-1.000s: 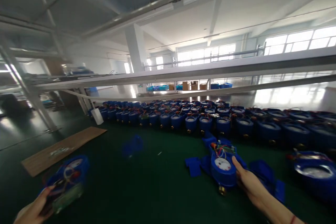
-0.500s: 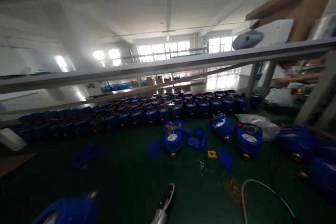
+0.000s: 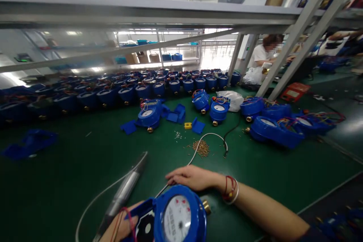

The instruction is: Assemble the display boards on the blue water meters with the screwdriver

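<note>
While the left hand (image 3: 120,226) clasps a blue meter (image 3: 178,217) at the near side of the counter (image 3: 70,181), the right hand (image 3: 195,177) lies apart from it over a white cable (image 3: 211,133), whether pinching it I can't tell. The meter's box gapes and red wires (image 3: 131,221) trail loose, so it looks unfinished to me. Brass screws (image 3: 202,148) lie heaped beyond; rows of meters (image 3: 143,91) fill the far side.

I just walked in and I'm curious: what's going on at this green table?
Someone's left hand is holding a blue meter with a white dial. The right hand is just beyond it, over a pale cable; whether it grips anything is unclear. A silver tool lies to the left, a heap of small brass-coloured pieces sits farther back, and rows of similar meters line the far side.
</note>
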Motion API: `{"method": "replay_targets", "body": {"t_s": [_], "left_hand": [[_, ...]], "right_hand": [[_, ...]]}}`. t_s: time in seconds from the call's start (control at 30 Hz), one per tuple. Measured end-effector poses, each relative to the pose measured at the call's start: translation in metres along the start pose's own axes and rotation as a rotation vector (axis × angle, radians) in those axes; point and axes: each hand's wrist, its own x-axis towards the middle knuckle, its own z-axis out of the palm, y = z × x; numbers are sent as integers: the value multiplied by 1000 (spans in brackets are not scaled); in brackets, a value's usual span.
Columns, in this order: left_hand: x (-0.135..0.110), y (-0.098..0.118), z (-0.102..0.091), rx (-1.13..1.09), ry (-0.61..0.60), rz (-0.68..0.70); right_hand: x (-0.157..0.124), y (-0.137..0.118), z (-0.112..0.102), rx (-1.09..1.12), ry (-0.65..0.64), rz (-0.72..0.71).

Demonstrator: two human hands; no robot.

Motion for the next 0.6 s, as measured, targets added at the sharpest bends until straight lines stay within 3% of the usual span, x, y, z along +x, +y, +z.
{"method": "replay_targets", "body": {"t_s": [0.13, 0.23, 0.37, 0.5, 0.6], "left_hand": [[36, 33, 21, 82, -212, 16], [70, 55, 20, 178, -348, -6], [119, 73, 25, 273, -433, -14], [144, 98, 39, 295, -356, 47], [135, 112, 30, 178, -66, 179]], "right_hand": [[-13, -1, -20, 149, 3, 102], [-34, -5, -11, 225, -37, 81], [-63, -16, 13, 252, 67, 50], [-78, -16, 33, 395, 267, 88], [-80, -4, 46, 527, 408, 52]]}}
